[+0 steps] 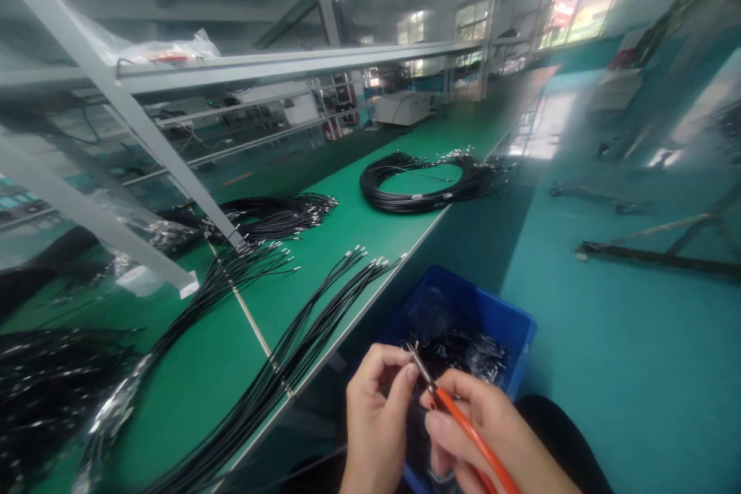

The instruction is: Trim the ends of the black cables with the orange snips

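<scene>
Above a blue bin (505,307), my two hands are close together. My right hand (472,421) is closed around pliers with orange handles (463,418). Their slim metal jaws point up and left, reaching the fingertips of my left hand (379,401). Thumb and forefinger of that left hand are pinched beside the jaw tips; whatever small piece is between them is too small to make out. On the green bench to the left lies a bundle of black cables (301,347) with light metal ends.
More black cables lie on the green bench (329,247): a coiled bundle (399,197), another bundle (278,214) and a heap at left (58,394). A grey shelf frame (144,139) rises from the bench. Plastic bags and dark bits fill the bin. Blue-green floor (625,347) extends right.
</scene>
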`<action>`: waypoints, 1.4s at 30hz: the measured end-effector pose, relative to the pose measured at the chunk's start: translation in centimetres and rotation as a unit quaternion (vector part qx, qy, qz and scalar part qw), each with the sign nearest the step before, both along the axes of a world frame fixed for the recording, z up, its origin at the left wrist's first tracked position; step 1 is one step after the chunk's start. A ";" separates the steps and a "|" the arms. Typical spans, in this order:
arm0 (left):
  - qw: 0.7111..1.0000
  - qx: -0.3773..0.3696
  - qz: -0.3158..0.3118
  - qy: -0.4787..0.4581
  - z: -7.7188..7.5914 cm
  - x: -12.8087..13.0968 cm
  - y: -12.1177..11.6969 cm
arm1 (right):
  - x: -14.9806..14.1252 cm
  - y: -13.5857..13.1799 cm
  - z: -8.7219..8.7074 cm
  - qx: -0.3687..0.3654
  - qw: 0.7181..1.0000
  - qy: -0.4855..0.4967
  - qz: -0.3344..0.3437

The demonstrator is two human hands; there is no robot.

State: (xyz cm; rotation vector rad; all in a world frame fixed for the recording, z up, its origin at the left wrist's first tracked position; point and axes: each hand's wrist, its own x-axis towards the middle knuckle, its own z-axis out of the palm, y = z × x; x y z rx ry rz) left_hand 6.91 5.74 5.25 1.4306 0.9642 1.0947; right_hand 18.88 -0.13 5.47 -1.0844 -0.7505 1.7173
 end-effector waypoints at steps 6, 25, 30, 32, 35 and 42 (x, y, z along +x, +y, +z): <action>0.999 0.021 0.004 0.046 -0.2 0.1 0.1 | 0.0 -0.1 -0.4 -0.018 0.998 -0.067 -0.003; 0.997 0.045 0.006 0.067 -0.3 0.4 -1.6 | -1.9 1.6 0.5 0.116 0.913 -0.089 -0.381; 0.999 -0.048 -0.011 0.012 0.6 0.2 -1.4 | -2.8 1.2 0.5 0.089 0.926 0.007 -0.366; 0.997 -0.073 -0.015 0.002 1.1 0.1 -1.2 | -2.7 1.1 0.8 0.087 0.929 -0.003 -0.359; 0.995 -0.099 -0.025 -0.014 1.5 -0.1 -1.0 | -2.3 1.0 1.2 0.094 0.933 -0.022 -0.347; 0.981 -0.162 -0.078 -0.073 1.4 -0.5 -0.6 | -1.5 0.7 1.2 0.091 0.946 0.012 -0.309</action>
